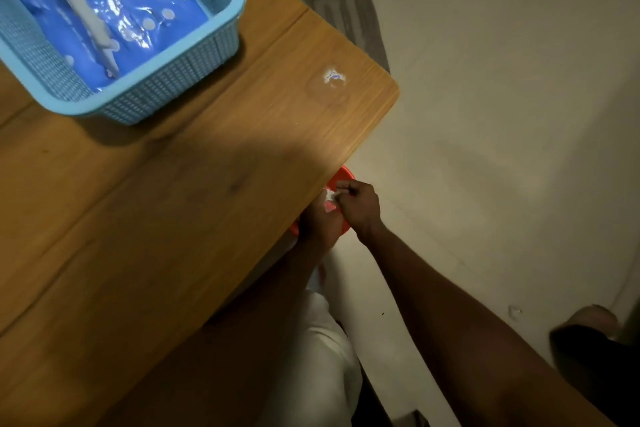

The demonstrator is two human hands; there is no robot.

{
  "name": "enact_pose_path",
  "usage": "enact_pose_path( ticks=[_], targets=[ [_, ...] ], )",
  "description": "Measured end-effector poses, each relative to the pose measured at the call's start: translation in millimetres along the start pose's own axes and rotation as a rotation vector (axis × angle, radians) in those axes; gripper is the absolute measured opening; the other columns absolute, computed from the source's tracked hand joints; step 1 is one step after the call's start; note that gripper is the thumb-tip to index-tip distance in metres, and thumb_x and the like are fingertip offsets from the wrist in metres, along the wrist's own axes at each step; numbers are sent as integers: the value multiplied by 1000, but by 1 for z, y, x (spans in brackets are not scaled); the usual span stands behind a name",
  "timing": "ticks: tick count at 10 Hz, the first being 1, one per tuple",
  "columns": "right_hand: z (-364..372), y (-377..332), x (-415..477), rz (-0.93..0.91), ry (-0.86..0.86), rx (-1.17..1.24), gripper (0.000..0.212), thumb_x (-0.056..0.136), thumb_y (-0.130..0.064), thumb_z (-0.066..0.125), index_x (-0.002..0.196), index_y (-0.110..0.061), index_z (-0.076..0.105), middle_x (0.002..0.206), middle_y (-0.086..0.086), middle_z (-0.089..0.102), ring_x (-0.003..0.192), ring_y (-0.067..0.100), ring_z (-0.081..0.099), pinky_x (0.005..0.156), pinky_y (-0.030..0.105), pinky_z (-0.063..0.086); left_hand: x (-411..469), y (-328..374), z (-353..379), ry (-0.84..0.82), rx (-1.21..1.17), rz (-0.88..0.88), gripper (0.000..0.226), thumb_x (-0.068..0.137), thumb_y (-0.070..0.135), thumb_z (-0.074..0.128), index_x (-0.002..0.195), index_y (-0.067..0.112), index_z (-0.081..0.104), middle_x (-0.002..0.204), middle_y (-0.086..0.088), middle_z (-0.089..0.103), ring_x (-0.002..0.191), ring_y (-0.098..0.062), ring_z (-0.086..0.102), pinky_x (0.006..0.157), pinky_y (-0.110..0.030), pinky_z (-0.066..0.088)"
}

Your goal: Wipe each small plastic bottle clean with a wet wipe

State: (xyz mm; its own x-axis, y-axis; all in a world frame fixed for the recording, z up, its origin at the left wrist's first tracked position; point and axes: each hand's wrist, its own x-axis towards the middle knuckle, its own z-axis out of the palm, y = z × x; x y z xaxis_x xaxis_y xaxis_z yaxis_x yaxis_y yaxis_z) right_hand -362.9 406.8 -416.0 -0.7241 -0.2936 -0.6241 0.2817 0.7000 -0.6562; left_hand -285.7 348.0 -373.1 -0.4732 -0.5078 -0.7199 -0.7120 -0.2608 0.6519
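Desk (156,218) is filling the left side, one corner pointing to the upper right. Basket (194,80) is sitting on the desk at far left, a packet (138,10) lying inside it. Small scrap (334,75) is lying on the desk near that corner, well apart from the basket. Floor (502,114) is spreading to the right; rug (346,3) is lying on it beyond the desk's far edge. Round container (346,173) is sitting below the desk's right edge, partly hidden under it. Left hand (317,222) and right hand (358,204) are meeting above the container, a wipe (329,194) sitting between them. Foot (594,319) is resting on the floor, near right.
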Motion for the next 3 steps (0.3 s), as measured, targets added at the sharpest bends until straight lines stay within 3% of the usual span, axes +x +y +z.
enact_pose_path(
  ticks=[2, 3],
  targets=[
    [-20, -33, -35, -34, 20, -5, 34, 88, -12, 57, 113, -18, 78, 116, -3, 76, 110, 16, 67, 99, 35, 53, -40, 17, -24, -33, 20, 3, 41, 94, 12, 60, 134, 11, 58, 120, -6, 65, 116, -30, 65, 97, -47, 55],
    [-31, -46, -57, -95, 46, -11, 36, 84, -17, 54, 109, -19, 80, 110, -3, 78, 105, 17, 70, 98, 40, 55, -64, 31, -31, 15, 69, 25, 55, 94, 15, 63, 147, 17, 48, 142, -7, 55, 132, -29, 53, 110, -41, 45]
  ],
)
